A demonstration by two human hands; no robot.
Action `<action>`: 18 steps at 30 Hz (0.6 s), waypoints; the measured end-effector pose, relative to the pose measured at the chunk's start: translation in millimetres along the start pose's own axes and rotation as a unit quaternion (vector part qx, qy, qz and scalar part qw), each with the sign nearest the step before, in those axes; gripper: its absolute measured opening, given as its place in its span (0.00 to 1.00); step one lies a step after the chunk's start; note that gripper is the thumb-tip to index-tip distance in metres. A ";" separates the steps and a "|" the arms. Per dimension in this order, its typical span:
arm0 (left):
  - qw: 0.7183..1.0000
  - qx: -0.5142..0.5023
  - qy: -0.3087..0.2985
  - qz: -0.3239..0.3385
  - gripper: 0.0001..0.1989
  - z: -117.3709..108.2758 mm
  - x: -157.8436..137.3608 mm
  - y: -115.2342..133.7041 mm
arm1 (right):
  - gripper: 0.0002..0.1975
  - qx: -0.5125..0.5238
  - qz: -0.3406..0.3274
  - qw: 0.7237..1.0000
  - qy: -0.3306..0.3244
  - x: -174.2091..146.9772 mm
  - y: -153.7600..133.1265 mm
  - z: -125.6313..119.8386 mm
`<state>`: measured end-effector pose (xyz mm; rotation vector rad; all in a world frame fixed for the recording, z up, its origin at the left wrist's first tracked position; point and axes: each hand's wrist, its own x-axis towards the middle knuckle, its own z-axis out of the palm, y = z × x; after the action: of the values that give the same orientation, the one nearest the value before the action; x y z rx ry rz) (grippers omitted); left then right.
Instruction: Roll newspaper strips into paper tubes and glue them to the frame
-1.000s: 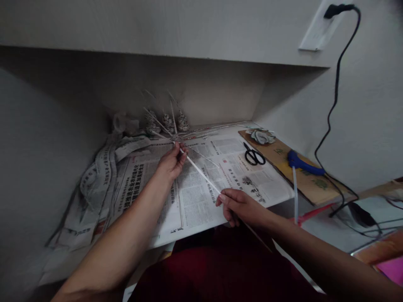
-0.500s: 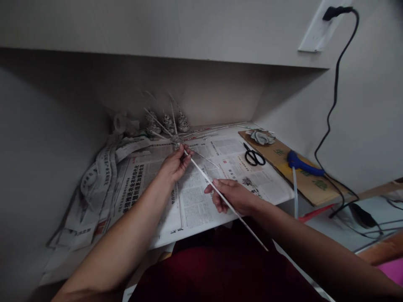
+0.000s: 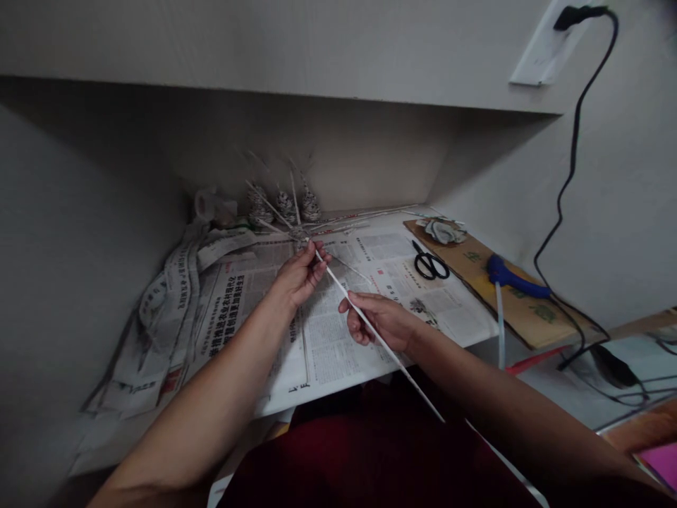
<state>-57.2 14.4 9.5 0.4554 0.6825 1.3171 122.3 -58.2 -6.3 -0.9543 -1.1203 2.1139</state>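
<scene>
A small woven paper piece (image 3: pixel 297 233) with thin paper sticks fanning out of it is at the fingertips of my left hand (image 3: pixel 304 271). The thumb and fingers of that hand pinch it where a long white paper stick (image 3: pixel 388 349) begins. This stick slants down towards my lap. My right hand (image 3: pixel 373 317) holds the stick partway along, with its thumb and forefinger closed on it and the other fingers curled below. Part of the woven piece is hidden behind my left fingers.
Newspaper (image 3: pixel 338 360) covers the table. Paper strips (image 3: pixel 169 296) lie at left, several woven cones (image 3: pixel 285 206) stand behind. At right are black-handled scissors (image 3: pixel 431 265), cardboard (image 3: pixel 476 282) with a paper flower (image 3: pixel 443 231), and a blue glue gun (image 3: pixel 515 279) with its cord.
My right hand has slid a little up the stick, closer to my left hand. The left hand keeps its pinch, and the whole view has shifted slightly.
</scene>
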 end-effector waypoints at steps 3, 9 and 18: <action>1.000 0.004 -0.003 0.001 0.10 -0.7 0.4 -0.2 | 0.14 -0.005 -0.020 1.000 0.007 3.4 -0.3 -0.1; 1.000 0.008 -0.011 -0.001 0.09 -4.0 3.2 -1.2 | 0.16 -0.016 -0.032 0.999 0.012 9.2 -4.0 -3.8; 1.000 0.014 -0.026 0.001 0.10 -4.6 2.8 -1.4 | 0.14 0.019 -0.006 1.000 0.021 12.5 -7.5 -1.3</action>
<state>-59.1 16.5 4.7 0.5104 0.6581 1.2952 116.9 -44.7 -4.5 -0.9667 -1.0582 2.0899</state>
